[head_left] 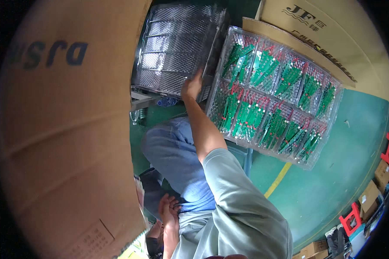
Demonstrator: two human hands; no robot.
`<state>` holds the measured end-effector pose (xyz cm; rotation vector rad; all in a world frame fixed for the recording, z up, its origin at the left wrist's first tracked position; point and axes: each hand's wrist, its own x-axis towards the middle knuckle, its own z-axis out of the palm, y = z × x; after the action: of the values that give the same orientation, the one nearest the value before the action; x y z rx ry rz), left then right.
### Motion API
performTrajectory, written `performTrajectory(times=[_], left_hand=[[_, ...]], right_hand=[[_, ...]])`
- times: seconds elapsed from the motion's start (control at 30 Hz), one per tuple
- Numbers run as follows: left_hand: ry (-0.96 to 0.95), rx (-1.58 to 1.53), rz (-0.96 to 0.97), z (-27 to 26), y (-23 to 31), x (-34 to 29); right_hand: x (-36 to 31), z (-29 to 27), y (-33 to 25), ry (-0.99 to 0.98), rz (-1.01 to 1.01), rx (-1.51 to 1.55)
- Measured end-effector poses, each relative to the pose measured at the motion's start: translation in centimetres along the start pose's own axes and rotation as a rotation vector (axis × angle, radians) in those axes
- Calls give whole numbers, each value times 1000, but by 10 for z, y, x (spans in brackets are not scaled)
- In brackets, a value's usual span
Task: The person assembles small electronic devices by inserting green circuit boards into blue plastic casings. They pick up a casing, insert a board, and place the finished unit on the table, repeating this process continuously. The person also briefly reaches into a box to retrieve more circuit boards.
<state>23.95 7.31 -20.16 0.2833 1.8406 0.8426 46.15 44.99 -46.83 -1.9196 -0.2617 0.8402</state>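
My right hand (192,87) reaches forward and grips the near right edge of a stack of clear plastic trays (170,47). The top tray has a textured surface with ridges across it; my fingers are partly hidden at its edge. Resting at my lap, my left hand (170,210) is loosely curled with its fingers somewhat apart and nothing visible in it. To the right of my right arm lies a clear compartment tray (270,94) filled with bundles of green circuit-board strips (250,118) with red wires.
A large cardboard box (69,129) fills the left side, close to my left arm. Another cardboard carton (333,39) stands behind the compartment tray. A yellow line (278,180) marks the green floor. Red stools (351,219) and small boxes stand at the far right.
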Motion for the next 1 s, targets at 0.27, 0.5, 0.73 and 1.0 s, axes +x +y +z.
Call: performTrajectory(times=[0.27,0.5,0.73,1.0], left_hand=[[-34,87,-11,16,18,10],[-11,80,-68,11,13,8],[-13,90,-81,18,17,10],[-5,90,-101,20,18,9]], right_hand=[[38,44,99,354,152,228],[29,31,79,185,251,-166],[31,22,61,22,331,-426],[33,14,65,-10,499,-513]])
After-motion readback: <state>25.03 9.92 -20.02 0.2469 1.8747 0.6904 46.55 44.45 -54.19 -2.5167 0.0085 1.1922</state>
